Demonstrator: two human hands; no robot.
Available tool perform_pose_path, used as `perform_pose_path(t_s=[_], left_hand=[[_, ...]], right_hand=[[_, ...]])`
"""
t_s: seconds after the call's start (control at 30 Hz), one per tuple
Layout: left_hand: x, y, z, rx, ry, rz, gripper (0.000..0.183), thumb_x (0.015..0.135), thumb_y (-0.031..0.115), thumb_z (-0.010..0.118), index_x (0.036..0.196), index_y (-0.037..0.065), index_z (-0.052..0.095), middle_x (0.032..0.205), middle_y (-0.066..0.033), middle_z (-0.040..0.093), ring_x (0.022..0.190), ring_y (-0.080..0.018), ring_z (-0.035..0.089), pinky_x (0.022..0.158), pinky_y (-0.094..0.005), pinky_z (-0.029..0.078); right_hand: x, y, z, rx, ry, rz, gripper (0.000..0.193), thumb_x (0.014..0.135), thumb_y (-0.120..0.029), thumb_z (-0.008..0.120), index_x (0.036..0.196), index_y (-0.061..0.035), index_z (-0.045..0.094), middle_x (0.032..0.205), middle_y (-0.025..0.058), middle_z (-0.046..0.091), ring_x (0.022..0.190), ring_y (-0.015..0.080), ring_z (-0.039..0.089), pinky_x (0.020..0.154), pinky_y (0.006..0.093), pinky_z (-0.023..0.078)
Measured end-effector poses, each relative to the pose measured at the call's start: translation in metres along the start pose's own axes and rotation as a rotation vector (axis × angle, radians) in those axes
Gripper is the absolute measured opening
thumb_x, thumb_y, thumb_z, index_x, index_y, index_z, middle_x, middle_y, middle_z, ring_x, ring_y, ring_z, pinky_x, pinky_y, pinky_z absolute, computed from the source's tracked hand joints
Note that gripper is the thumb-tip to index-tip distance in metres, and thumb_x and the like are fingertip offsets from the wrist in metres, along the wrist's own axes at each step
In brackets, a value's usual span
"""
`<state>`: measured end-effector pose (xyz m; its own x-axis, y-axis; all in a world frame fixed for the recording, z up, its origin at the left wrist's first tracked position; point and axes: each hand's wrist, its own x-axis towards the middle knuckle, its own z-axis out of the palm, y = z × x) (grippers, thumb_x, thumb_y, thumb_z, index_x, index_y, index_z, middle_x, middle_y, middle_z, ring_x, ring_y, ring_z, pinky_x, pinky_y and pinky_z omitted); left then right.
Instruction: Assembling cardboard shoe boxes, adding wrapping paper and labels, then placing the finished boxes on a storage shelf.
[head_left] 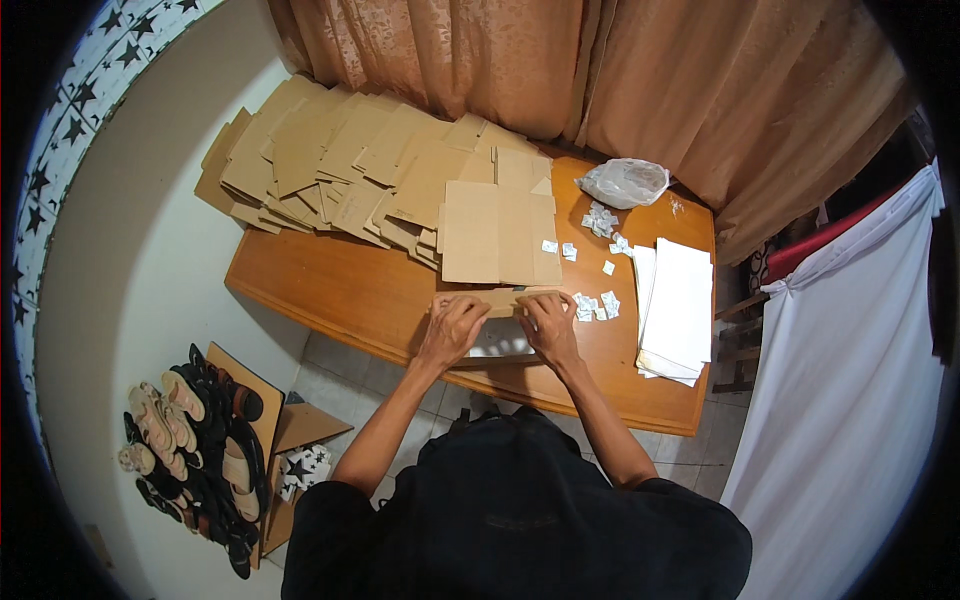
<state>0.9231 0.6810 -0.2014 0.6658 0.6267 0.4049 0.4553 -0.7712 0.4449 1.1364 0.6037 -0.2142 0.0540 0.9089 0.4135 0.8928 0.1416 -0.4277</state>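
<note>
Head view looks straight down on a wooden table (330, 290), and everything else sits in relation to it. At the table's near edge the person's left hand (452, 328) and right hand (549, 325) lie side by side, fingers bent and pressing down on a flat brown cardboard piece (500, 299) that they are folding; both hands grip its front flap, with something white (500, 342) showing just under them. Whether the fingers pinch the flap or only press it, I cannot tell.

Farther back on the table, touching the far edge, a big loose heap of flat cardboard blanks (360, 165) spreads toward the table's left end, and one neater stack of blanks (497, 232) lies nearest the hands. Toward the table's right end rests a pile of white paper sheets (678, 305). Small white packets (592, 305) are scattered between that pile and the hands, and a crumpled clear plastic bag (624, 182) sits at the far right corner. Brown curtains (600, 70) hang behind the table. On the floor left of the table, sandals (190, 450) stand in rows.
</note>
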Motion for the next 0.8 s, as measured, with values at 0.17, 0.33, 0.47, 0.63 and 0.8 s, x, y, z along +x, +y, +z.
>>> perform_pose_path(t_s=[0.17, 0.33, 0.47, 0.63, 0.8], left_hand=[[-0.031, 0.003, 0.023, 0.018, -0.027, 0.017, 0.02, 0.087, 0.009, 0.071, 0.107, 0.008, 0.068, 0.102, -0.0058, 0.065, 0.102, -0.0227, 0.062, 0.092, -0.0437, 0.04], [-0.051, 0.001, 0.042, 0.066, 0.0, 0.054, 0.016, 0.085, 0.005, 0.067, 0.101, 0.007, 0.069, 0.096, -0.0051, 0.064, 0.1, -0.0214, 0.062, 0.091, -0.0424, 0.041], [-0.058, -0.003, 0.057, 0.072, -0.01, 0.041, 0.018, 0.082, 0.003, 0.066, 0.099, 0.006, 0.069, 0.095, -0.0047, 0.063, 0.098, -0.0217, 0.062, 0.09, -0.0421, 0.042], [-0.063, -0.003, 0.062, 0.054, -0.003, 0.041, 0.019, 0.081, 0.002, 0.064, 0.098, 0.007, 0.071, 0.092, -0.0046, 0.063, 0.096, -0.0219, 0.062, 0.089, -0.0421, 0.044], [-0.07, -0.004, 0.067, 0.047, 0.003, 0.038, 0.018, 0.082, 0.004, 0.064, 0.097, 0.008, 0.072, 0.092, -0.0046, 0.064, 0.096, -0.022, 0.063, 0.089, -0.0418, 0.044]], right_hand=[[-0.031, 0.003, 0.011, 0.038, -0.07, -0.001, 0.018, 0.084, -0.018, 0.075, 0.101, -0.0153, 0.07, 0.1, 0.0015, 0.066, 0.104, 0.0212, 0.06, 0.103, 0.051, 0.032], [-0.05, 0.008, 0.026, -0.007, -0.07, -0.061, 0.013, 0.085, -0.017, 0.073, 0.097, -0.0147, 0.07, 0.106, 0.0002, 0.068, 0.108, 0.0199, 0.06, 0.108, 0.0537, 0.03], [-0.058, 0.017, 0.037, -0.009, -0.107, -0.093, 0.013, 0.083, -0.015, 0.073, 0.095, -0.0153, 0.069, 0.111, -0.0017, 0.068, 0.113, 0.0183, 0.06, 0.108, 0.0534, 0.029], [-0.063, 0.023, 0.043, 0.002, -0.091, -0.118, 0.012, 0.083, -0.013, 0.072, 0.094, -0.0144, 0.069, 0.11, -0.0012, 0.068, 0.11, 0.0184, 0.061, 0.107, 0.0532, 0.034], [-0.069, 0.024, 0.047, 0.018, -0.102, -0.131, 0.009, 0.084, -0.013, 0.069, 0.092, -0.0122, 0.071, 0.108, 0.0019, 0.069, 0.109, 0.0211, 0.061, 0.104, 0.0507, 0.037]])
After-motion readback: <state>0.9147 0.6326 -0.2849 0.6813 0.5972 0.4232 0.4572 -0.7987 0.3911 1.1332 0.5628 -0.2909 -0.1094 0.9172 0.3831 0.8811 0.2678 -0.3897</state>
